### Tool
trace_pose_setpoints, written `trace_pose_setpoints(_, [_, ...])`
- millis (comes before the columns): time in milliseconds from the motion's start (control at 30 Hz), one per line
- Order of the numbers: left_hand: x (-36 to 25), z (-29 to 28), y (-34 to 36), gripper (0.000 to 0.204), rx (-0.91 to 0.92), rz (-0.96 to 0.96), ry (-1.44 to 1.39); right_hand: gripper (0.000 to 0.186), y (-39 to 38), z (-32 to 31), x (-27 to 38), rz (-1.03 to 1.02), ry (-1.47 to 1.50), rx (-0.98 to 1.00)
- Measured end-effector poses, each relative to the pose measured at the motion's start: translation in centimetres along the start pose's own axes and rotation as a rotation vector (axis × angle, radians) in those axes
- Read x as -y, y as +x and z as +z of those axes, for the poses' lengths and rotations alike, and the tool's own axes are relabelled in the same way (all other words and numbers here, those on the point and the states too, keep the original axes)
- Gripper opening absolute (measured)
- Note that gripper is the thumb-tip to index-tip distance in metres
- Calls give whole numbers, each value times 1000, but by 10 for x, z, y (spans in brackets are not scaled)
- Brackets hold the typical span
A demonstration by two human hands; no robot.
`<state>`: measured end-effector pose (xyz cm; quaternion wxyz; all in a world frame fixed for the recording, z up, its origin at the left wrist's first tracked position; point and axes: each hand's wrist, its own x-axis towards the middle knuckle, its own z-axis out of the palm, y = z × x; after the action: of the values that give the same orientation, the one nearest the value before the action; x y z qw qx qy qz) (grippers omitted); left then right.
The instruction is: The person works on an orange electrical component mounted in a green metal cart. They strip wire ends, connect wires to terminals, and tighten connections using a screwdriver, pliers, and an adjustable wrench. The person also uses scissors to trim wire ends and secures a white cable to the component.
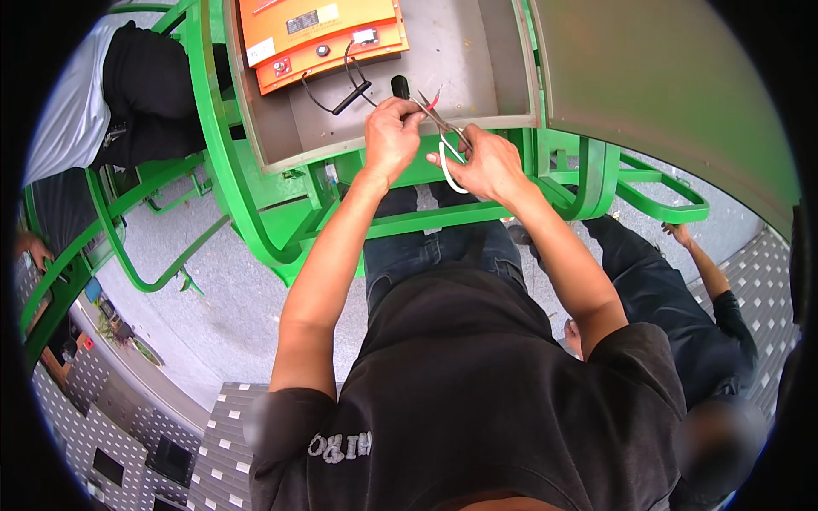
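Note:
My right hand (pixel 492 163) grips a pair of scissors (pixel 443 170) with pale handles, its fingers and thumb around the loops. The blades point up and left, across a thin wire with a red end (pixel 434 101). My left hand (pixel 392 139) is pinched closed on that wire beside the blades; the exact grip is partly hidden by the fingers. Just above my left fingers, a short black tube or cable end (pixel 400 86) shows. Both hands are over the near edge of a metal tray (pixel 473 77) in a green frame.
An orange box (pixel 328 38) with black leads (pixel 351 99) sits in the tray. Green tube rails (pixel 409 220) run around me, and a large panel (pixel 665 94) stands right. One person (pixel 153 94) is at the left, another (pixel 665 298) at the lower right.

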<state>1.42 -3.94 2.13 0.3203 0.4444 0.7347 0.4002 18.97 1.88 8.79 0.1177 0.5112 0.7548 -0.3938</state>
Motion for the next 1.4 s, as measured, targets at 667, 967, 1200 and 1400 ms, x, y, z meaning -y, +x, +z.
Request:
trace_pose_setpoints(667, [-4,18,-3,6,-134,47,-18,79,19,-3,0,60,-51,167])
trace_pose_setpoints(967, [-4,28,-3,7,-148,44,75,83,23,-11,-1,50,-61,203])
trace_pose_setpoints(1200, [-8,34,1,6,-183,76,77,60,27,-13,3,84,-91,205])
trace_pose_setpoints(1400, [-12,36,2,7,-239,-46,-73,47,32,-12,-4,16,-98,99])
